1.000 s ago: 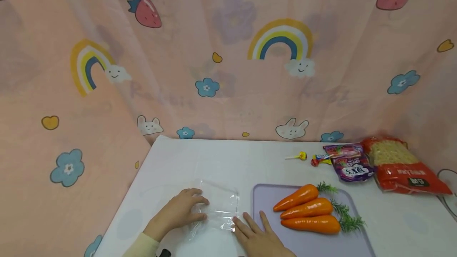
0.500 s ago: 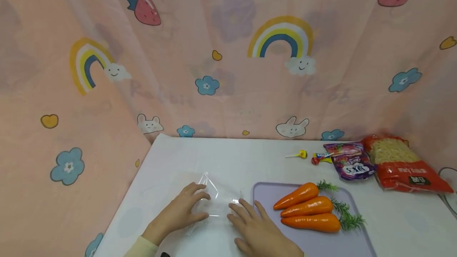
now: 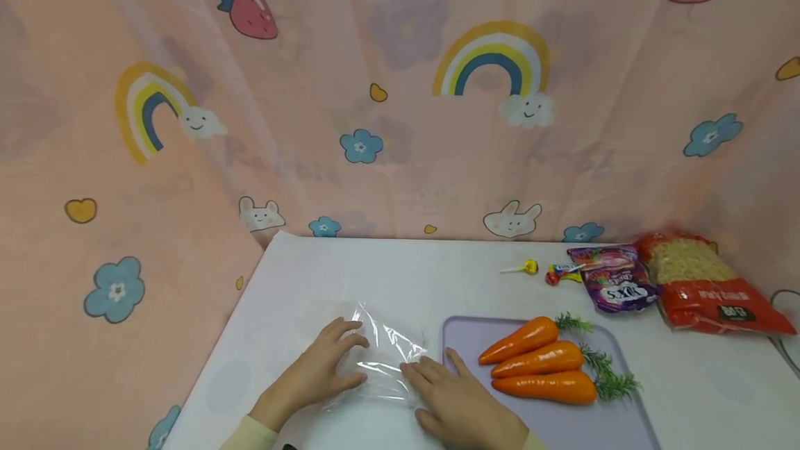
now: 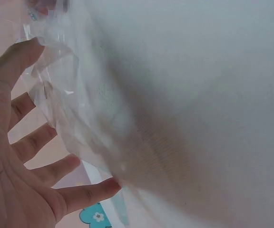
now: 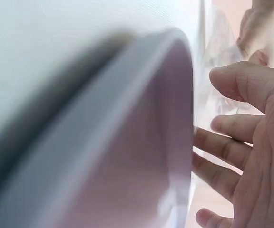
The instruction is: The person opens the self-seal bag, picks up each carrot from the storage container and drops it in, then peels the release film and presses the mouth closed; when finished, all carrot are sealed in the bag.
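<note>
A clear plastic bag (image 3: 384,353) lies on the white table between the two hands, its film creased and shining. At its left side the left hand (image 3: 321,363) rests with fingers spread and lightly bent; in the left wrist view the fingertips (image 4: 111,186) touch the film. The right hand (image 3: 459,401) has its fingertips on the bag's right edge, with the wrist above the lilac tray (image 3: 451,328). In the right wrist view its fingers (image 5: 227,151) are spread beside the blurred tray rim. Neither hand curls round the bag.
Three orange carrots (image 3: 540,363) with green tops lie on the tray. Behind it are a yellow lollipop (image 3: 530,267), small wrapped candies (image 3: 564,273), a purple candy bag (image 3: 615,287) and a red food bag (image 3: 712,290). A patterned pink curtain (image 3: 400,123) hangs behind the table.
The right hand lifted slightly up and forward, then came down on the bag's right edge. The bag's film has shifted and creased. The left hand has stayed nearly still.
</note>
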Tool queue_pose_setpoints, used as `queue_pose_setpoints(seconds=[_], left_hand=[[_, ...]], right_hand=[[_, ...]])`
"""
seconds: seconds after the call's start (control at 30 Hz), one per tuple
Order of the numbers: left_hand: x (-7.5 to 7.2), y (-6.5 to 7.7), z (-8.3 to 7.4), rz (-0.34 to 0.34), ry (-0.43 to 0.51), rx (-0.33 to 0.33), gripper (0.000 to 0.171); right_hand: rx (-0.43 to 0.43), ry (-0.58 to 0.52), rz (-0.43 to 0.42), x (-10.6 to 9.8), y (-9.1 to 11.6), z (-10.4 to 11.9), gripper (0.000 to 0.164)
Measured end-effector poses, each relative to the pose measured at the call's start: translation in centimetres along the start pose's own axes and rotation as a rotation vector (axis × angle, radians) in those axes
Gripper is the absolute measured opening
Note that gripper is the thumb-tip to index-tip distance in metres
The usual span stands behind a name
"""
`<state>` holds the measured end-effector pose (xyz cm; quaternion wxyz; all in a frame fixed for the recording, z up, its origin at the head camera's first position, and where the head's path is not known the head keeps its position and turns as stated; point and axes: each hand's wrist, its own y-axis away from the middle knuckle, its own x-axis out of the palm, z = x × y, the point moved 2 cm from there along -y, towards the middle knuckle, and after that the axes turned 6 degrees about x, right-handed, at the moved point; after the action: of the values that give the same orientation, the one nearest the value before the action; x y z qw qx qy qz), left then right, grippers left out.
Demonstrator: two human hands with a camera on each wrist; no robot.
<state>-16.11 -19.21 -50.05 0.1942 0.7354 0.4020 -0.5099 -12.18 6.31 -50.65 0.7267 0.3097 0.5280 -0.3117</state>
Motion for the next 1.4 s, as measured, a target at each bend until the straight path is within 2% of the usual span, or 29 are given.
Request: queue_pose_setpoints(seconds=[0.13,0.23,0.47,0.6,0.77,0.9,1.03,1.23,1.4], left_hand=[[0.0,0.0,-0.1,0.041,0.030,-0.038,0.054],[0.0,0.0,-0.3,0.064,0.029,-0.039,0.061],[0.4,0.1,0.2,0.052,-0.086,-0.001,0.071],[0.6,0.2,0.8,0.043,-0.111,0.017,0.074],[1.1,0.2,1.3,0.028,-0.038,0.019,0.073],[1.4,-0.2,0.8,0.010,0.043,0.036,0.074],[1.6,-0.7,0.3,-0.019,0.061,0.054,0.066],[1.7,-1.0,0.2,-0.075,0.046,0.052,0.052],[1.6,-1.1,0.1,-0.083,0.049,0.039,0.051]], right_hand=[[-0.009,0.043,-0.056,-0.3,-0.6,0.0,0.057],[-0.007,0.039,-0.065,-0.4,-0.8,0.0,0.058],[-0.018,0.043,-0.104,-0.2,-1.0,-0.1,0.077],[-0.025,0.064,-0.127,-0.1,-1.0,-0.1,0.082],[-0.008,0.058,-0.098,-0.1,-1.1,0.0,0.082],[-0.013,0.050,-0.078,-0.1,-1.1,0.0,0.085],[-0.028,0.036,-0.082,-0.3,-1.1,0.0,0.086],[-0.048,0.033,-0.099,-0.6,-0.7,0.0,0.072],[-0.052,-0.040,-0.064,-1.7,0.5,-0.6,0.052]])
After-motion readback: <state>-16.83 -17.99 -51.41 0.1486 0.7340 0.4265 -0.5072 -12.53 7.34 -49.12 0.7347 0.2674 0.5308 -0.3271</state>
